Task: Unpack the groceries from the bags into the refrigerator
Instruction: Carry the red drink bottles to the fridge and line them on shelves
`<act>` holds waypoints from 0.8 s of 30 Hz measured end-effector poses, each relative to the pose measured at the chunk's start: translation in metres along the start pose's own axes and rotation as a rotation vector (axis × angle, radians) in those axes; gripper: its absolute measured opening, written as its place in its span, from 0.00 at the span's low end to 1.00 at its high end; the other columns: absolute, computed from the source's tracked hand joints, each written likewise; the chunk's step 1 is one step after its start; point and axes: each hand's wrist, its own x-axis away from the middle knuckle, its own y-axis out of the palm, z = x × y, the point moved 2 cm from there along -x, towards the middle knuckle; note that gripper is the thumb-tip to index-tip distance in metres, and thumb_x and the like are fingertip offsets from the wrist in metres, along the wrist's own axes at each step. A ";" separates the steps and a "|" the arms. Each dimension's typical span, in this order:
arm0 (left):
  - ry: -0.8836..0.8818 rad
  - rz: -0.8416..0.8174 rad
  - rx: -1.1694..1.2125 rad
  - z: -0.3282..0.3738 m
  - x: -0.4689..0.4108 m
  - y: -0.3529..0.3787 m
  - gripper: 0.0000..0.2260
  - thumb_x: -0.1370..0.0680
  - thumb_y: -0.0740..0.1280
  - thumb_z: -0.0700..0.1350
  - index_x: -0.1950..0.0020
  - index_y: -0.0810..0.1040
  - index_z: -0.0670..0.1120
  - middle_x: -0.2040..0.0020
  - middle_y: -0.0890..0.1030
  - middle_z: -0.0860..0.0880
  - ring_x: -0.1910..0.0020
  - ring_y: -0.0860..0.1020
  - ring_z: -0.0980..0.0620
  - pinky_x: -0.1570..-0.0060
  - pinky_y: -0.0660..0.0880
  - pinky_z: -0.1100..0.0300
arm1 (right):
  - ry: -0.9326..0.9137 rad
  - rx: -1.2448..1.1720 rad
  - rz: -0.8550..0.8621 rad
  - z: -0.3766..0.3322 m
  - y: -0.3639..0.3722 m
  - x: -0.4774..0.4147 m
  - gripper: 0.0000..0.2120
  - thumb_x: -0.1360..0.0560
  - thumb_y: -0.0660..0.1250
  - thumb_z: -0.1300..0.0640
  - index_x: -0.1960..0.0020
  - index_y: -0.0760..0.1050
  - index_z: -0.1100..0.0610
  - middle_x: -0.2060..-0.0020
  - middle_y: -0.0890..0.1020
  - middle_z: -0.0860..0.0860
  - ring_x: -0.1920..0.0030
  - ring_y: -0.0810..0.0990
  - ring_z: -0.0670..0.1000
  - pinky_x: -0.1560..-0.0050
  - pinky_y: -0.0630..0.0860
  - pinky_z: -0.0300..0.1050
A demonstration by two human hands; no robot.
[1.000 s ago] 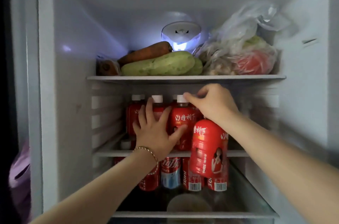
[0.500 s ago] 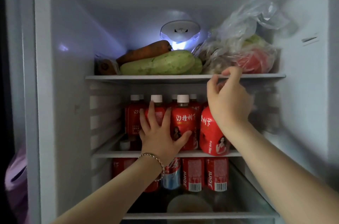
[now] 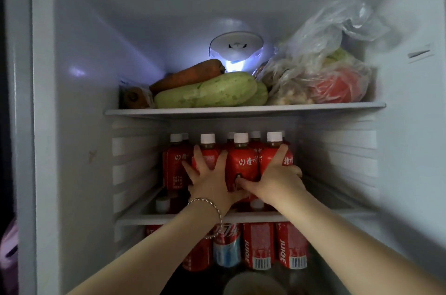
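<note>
Interior of an open white refrigerator (image 3: 72,125). The upper shelf (image 3: 241,111) carried an orange carrot (image 3: 185,75), a pale green squash (image 3: 205,92) and a clear plastic bag of vegetables (image 3: 321,65). On the middle shelf (image 3: 313,215), red-labelled plastic bottles with white caps (image 3: 243,164) stood upright in rows. The left hand (image 3: 212,183), wearing a silver chain bracelet (image 3: 207,201), pressed spread fingers (image 3: 198,154) against them; the right hand (image 3: 277,181) gripped the rightmost front bottle (image 3: 269,160). Red drink cans (image 3: 259,244) stood below.

Both arms reach to the red bottles (image 3: 242,164): left hand (image 3: 212,180) presses flat on them, fingers splayed; right hand (image 3: 275,180) wraps the rightmost.
</note>
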 end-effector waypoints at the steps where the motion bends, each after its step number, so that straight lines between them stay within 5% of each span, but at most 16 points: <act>1: 0.011 -0.024 -0.009 -0.004 -0.010 0.001 0.39 0.29 0.71 0.56 0.26 0.49 0.62 0.28 0.29 0.45 0.28 0.35 0.33 0.28 0.56 0.42 | 0.009 0.043 -0.008 -0.004 0.003 -0.008 0.64 0.37 0.66 0.28 0.28 0.22 0.54 0.30 0.56 0.71 0.38 0.72 0.65 0.41 0.75 0.55; 6: 0.074 -0.125 -0.310 -0.025 -0.049 -0.004 0.38 0.24 0.67 0.47 0.25 0.45 0.62 0.25 0.35 0.41 0.25 0.49 0.37 0.27 0.54 0.46 | -0.015 0.230 0.004 -0.021 0.026 -0.041 0.57 0.29 0.65 0.34 0.27 0.25 0.57 0.34 0.63 0.73 0.39 0.74 0.65 0.45 0.77 0.52; 10: 0.070 -0.044 -0.458 -0.035 -0.057 -0.001 0.38 0.23 0.65 0.46 0.25 0.41 0.62 0.24 0.37 0.40 0.24 0.42 0.40 0.29 0.42 0.41 | -0.073 0.203 0.027 -0.025 0.033 -0.047 0.60 0.34 0.65 0.29 0.26 0.27 0.57 0.34 0.64 0.71 0.42 0.77 0.61 0.50 0.78 0.47; 14: -0.026 0.120 -0.184 -0.033 -0.054 0.005 0.39 0.26 0.66 0.48 0.25 0.44 0.62 0.24 0.35 0.41 0.27 0.34 0.38 0.32 0.41 0.33 | -0.080 0.164 0.026 -0.020 0.035 -0.043 0.61 0.35 0.64 0.27 0.27 0.26 0.56 0.33 0.61 0.68 0.43 0.76 0.59 0.51 0.76 0.46; 17: -0.245 0.308 0.082 -0.040 -0.057 -0.007 0.43 0.29 0.69 0.50 0.24 0.43 0.53 0.24 0.38 0.39 0.26 0.39 0.38 0.30 0.48 0.36 | -0.082 0.220 0.052 -0.020 0.037 -0.042 0.63 0.36 0.62 0.25 0.28 0.24 0.59 0.34 0.62 0.67 0.43 0.75 0.59 0.47 0.76 0.46; 20: -0.377 0.228 0.252 -0.052 -0.059 -0.006 0.47 0.29 0.71 0.53 0.23 0.39 0.48 0.24 0.39 0.39 0.25 0.44 0.37 0.30 0.54 0.38 | -0.101 0.213 0.061 -0.020 0.035 -0.044 0.65 0.38 0.64 0.25 0.28 0.25 0.59 0.34 0.62 0.67 0.43 0.76 0.57 0.46 0.76 0.46; 24: -0.378 0.175 0.196 -0.056 -0.060 -0.001 0.52 0.31 0.71 0.58 0.24 0.36 0.48 0.25 0.36 0.38 0.26 0.44 0.36 0.30 0.55 0.39 | -0.122 0.201 0.054 -0.020 0.032 -0.041 0.64 0.38 0.64 0.25 0.27 0.26 0.58 0.34 0.62 0.65 0.45 0.77 0.56 0.49 0.76 0.44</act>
